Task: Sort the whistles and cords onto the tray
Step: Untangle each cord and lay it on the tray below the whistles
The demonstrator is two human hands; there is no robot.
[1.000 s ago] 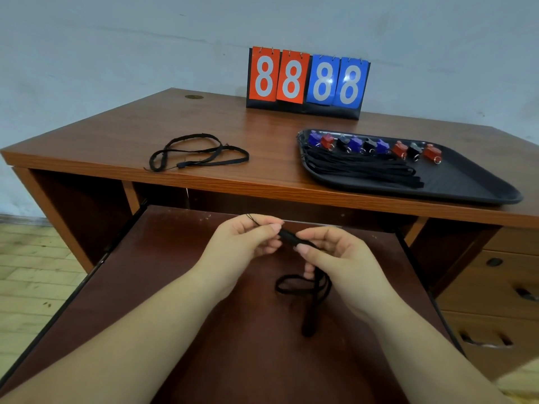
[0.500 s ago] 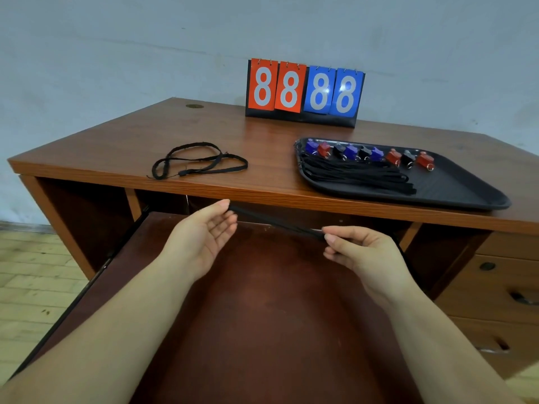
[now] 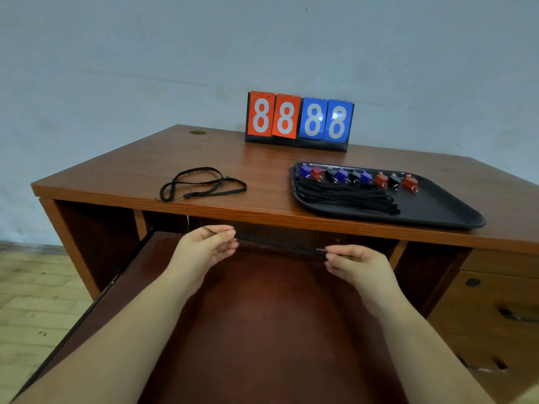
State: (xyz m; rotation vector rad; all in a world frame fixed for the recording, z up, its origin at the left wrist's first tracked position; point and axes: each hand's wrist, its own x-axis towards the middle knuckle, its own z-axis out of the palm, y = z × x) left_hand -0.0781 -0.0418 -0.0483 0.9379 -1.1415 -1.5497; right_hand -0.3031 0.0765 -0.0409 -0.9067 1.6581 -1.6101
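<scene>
My left hand (image 3: 205,246) and right hand (image 3: 354,262) hang over the pull-out shelf (image 3: 262,330), below the front edge of the desk (image 3: 204,158), with a cord (image 3: 280,245) stretched between them. On the desk, a loose cord (image 3: 201,186) lies near the front edge, left of the middle. The tray (image 3: 437,211) sits toward the right front corner; a row of whistles (image 3: 360,177) runs along its back rim, and a bundle of cords (image 3: 345,196) lies just before them. The scoreboard (image 3: 299,121) stands at the back edge, behind the tray's left end.

I'm losing the cord (image 3: 280,245) against the dark desk recess; my forearms are running off the bottom edge, and the whistles (image 3: 360,177) are looking too small for detail.
</scene>
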